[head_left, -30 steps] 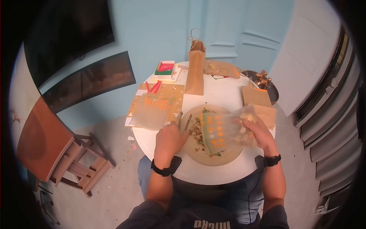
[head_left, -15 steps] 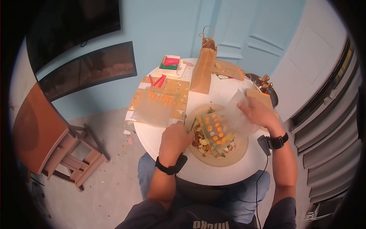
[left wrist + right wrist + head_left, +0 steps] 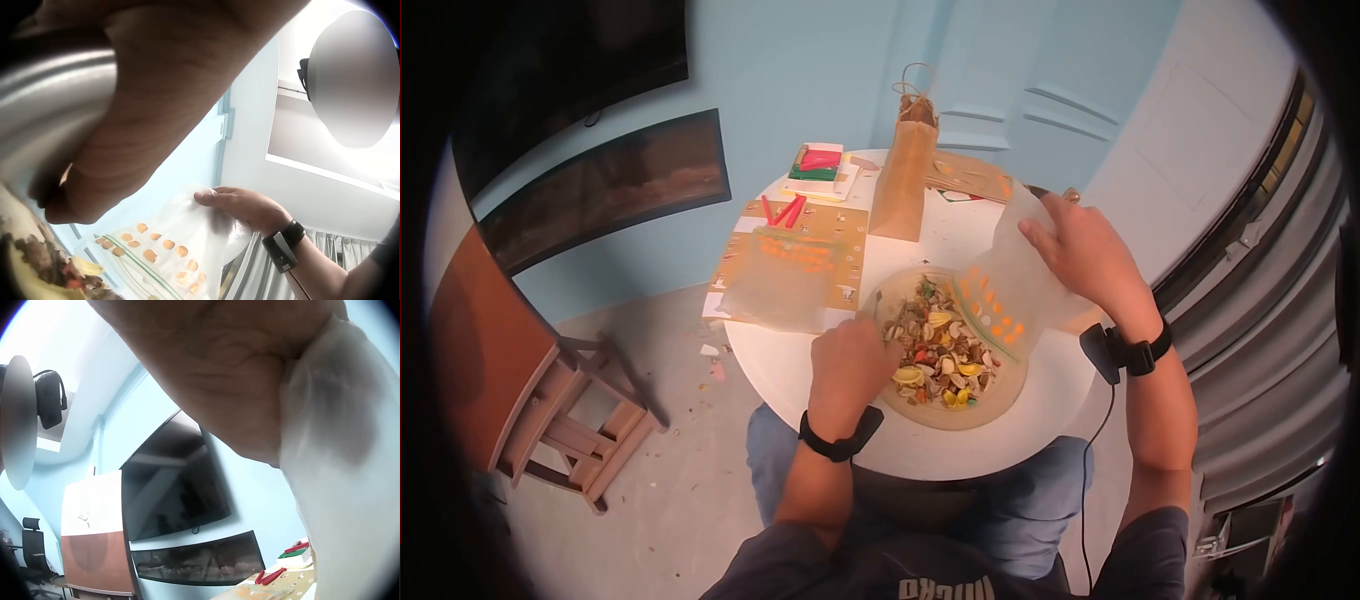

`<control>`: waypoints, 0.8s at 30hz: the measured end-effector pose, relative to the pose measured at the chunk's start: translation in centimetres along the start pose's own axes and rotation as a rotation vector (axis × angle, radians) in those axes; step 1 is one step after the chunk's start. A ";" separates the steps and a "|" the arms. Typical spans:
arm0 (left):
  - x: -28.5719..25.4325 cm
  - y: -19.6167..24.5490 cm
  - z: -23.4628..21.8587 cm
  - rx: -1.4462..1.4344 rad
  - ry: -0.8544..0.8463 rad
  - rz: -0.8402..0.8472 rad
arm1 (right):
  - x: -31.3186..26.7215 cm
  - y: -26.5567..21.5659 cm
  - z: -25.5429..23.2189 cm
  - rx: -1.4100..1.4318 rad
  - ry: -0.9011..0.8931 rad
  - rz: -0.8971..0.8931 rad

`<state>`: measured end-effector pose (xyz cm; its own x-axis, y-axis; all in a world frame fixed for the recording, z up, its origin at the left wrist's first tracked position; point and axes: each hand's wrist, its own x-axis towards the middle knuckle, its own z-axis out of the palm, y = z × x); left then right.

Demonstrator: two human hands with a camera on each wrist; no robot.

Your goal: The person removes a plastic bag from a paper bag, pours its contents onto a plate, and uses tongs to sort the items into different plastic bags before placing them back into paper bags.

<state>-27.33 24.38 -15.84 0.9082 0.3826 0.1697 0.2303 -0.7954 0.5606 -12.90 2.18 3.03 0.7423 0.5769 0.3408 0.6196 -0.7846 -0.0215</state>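
My right hand [image 3: 1090,255] grips the bottom end of a translucent zip bag [image 3: 1025,262] with orange dots and a green zip line. The bag tilts down, mouth over the right side of a round yellowish bowl [image 3: 1012,400]. Inside the bowl lies a dried mix [image 3: 940,350] of petals, yellow slices and red bits. My left hand [image 3: 850,370] is at the bowl's left edge, its fingers curled round a shiny curved metal utensil [image 3: 56,106] whose full shape is hidden. In the left wrist view the bag [image 3: 181,244] hangs limp from the right hand.
A second dotted zip bag [image 3: 775,290] lies on a patterned sheet [image 3: 850,225] at left, by red strips [image 3: 785,211]. Behind the bowl stands a tall brown paper bag [image 3: 903,185]. Flat kraft bags [image 3: 970,178] lie at the back. A wooden stool [image 3: 580,420] stands left.
My right hand has lifted and tipped the zip bag up and to the right; the dried mix now fills much more of the bowl. The left hand stays at the bowl's edge.
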 end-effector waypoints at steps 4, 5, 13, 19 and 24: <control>0.4 0.1 0.9 0.002 0.003 0.022 | -0.6 -1.3 -2.8 -0.036 -0.002 0.114; 0.5 0.0 1.3 0.006 0.004 0.030 | -0.8 -0.9 -2.8 -0.023 0.047 0.098; 1.2 0.1 2.6 0.032 0.022 0.052 | -2.0 1.0 2.1 0.081 0.070 0.123; 0.7 1.4 1.0 -0.142 0.179 0.084 | -3.2 2.4 1.0 0.245 0.202 0.160; 0.5 3.9 1.8 -0.864 0.103 0.238 | -6.2 2.2 -0.9 0.679 0.253 0.275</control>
<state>-25.36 20.63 -15.06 0.8531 0.3257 0.4076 -0.3406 -0.2443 0.9079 -16.36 -3.38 1.73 0.8618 0.2483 0.4423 0.5028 -0.5336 -0.6801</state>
